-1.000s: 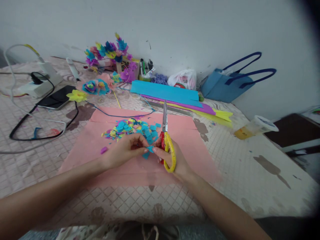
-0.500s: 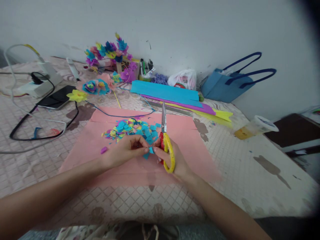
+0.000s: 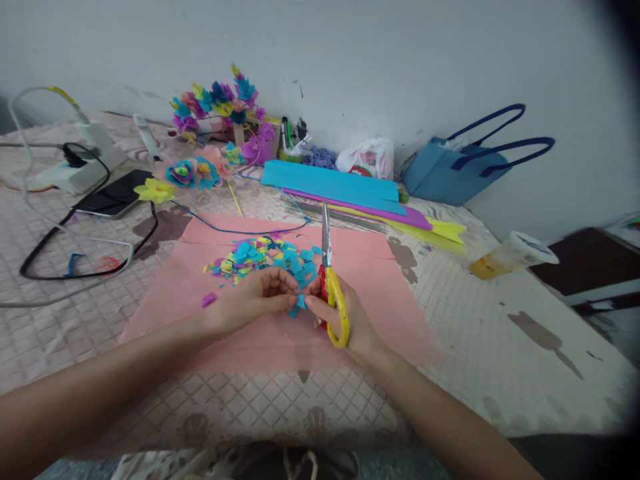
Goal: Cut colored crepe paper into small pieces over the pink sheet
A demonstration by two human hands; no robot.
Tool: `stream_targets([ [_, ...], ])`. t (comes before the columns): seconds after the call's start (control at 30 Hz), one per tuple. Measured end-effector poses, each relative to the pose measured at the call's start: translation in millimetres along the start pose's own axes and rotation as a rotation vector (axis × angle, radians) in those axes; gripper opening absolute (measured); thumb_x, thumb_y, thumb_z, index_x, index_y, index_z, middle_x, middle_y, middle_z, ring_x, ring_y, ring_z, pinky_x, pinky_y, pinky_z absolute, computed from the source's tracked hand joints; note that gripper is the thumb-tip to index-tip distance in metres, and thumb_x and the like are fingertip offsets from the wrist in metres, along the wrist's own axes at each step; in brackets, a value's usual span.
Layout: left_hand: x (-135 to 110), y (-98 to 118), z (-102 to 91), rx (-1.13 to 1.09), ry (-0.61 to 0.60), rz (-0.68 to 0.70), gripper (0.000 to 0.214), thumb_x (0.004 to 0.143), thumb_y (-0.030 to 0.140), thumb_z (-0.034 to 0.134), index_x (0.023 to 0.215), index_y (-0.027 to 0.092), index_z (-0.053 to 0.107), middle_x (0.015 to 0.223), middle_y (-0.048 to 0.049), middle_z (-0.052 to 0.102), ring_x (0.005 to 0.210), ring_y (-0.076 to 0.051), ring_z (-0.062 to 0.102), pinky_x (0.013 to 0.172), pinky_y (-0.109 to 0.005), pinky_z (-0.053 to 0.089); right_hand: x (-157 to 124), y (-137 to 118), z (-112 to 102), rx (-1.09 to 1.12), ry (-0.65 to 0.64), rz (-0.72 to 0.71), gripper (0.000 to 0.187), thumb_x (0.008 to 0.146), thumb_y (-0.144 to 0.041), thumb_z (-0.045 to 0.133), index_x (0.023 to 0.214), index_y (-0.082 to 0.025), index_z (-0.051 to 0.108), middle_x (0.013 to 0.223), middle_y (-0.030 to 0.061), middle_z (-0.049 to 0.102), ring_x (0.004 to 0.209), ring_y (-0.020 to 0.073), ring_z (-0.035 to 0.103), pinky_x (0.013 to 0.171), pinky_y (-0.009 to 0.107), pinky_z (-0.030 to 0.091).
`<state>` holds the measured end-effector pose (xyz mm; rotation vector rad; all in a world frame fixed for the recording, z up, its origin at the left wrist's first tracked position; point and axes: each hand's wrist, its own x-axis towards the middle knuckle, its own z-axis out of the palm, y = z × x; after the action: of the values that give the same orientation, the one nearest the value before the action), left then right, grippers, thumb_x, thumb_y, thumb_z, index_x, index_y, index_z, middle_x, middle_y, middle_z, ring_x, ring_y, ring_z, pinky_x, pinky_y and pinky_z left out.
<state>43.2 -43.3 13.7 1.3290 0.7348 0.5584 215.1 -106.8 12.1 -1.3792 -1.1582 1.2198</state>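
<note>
A small, flat blue paper piece [image 3: 301, 301] was found between the fingertips of both hands, over the middle of a rectangular pink paper sheet [image 3: 240, 350]. The left hand [image 3: 250, 301] had thumb and forefinger pinched at the piece. The right hand [image 3: 357, 320] met it from the other side, its grip also closed round metal scissors with red-and-yellow handles [image 3: 341, 320], blades together, pointing toward the sheet's far edge. Beyond the left fingers lay a heap of multicoloured paper scraps [image 3: 245, 257]; a magenta block [image 3: 209, 300] lay toward the sheet's left edge. Step in hand, as judged: shaping the piece by fingertip. The next move called for a light, even pinch, blades kept clear.
</note>
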Motion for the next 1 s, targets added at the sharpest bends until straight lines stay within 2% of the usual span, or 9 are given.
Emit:
stream_targets([
  [0.17, 1.3, -4.4, 0.3, 0.037, -0.027, 0.047, 0.020, 0.076, 0.027, 0.069, 0.087, 0.016, 0.056, 0.083, -0.0027, 0.064, 0.077, -0.016, 0.061, 0.071, -0.030, 0.046, 1.5, -1.0, 0.3, 0.000, -0.001, 0.006, 0.030, 0.071, -0.039, 0.070, 0.082, -0.020, 0.050, 0.070, -0.0048, 0.052, 0.050, 0.0077, 0.048, 0.041, 0.020, 0.043],
  [0.4, 1.7, -8.5, 1.9, 0.081, -0.019, 0.135, 0.022, 0.077, 0.028, 0.068, 0.089, 0.015, 0.056, 0.090, -0.0057, 0.065, 0.084, -0.019, 0.062, 0.076, -0.035, 0.047, 5.1, 4.4, 1.1, 0.033, 0.016, -0.057, 0.027, 0.067, -0.034, 0.070, 0.080, -0.021, 0.049, 0.071, -0.0032, 0.054, 0.055, 0.0105, 0.050, 0.047, 0.023, 0.042],
  [0.73, 0.0, -6.1, 3.0, 0.118, -0.041, 0.019, 0.022, 0.075, 0.035, 0.069, 0.076, 0.015, 0.060, 0.071, -0.0009, 0.064, 0.064, -0.014, 0.057, 0.061, -0.028, 0.044, 3.0, 1.8, 2.8, 0.022, 0.048, -0.109, 0.025, 0.069, -0.032, 0.068, 0.079, -0.022, 0.048, 0.071, -0.0022, 0.057, 0.056, 0.0109, 0.049, 0.051, 0.025, 0.041],
  [1.0, 0.2, -7.9, 2.9, 0.084, -0.056, 0.039, 0.020, 0.077, 0.033, 0.069, 0.075, 0.015, 0.062, 0.070, -0.0007, 0.065, 0.062, -0.013, 0.058, 0.060, -0.026, 0.046, 1.3, 0.7, 2.5, 0.040, 0.028, -0.095, 0.026, 0.069, -0.033, 0.069, 0.080, -0.022, 0.048, 0.070, -0.0031, 0.056, 0.054, 0.0110, 0.049, 0.047, 0.024, 0.041],
])
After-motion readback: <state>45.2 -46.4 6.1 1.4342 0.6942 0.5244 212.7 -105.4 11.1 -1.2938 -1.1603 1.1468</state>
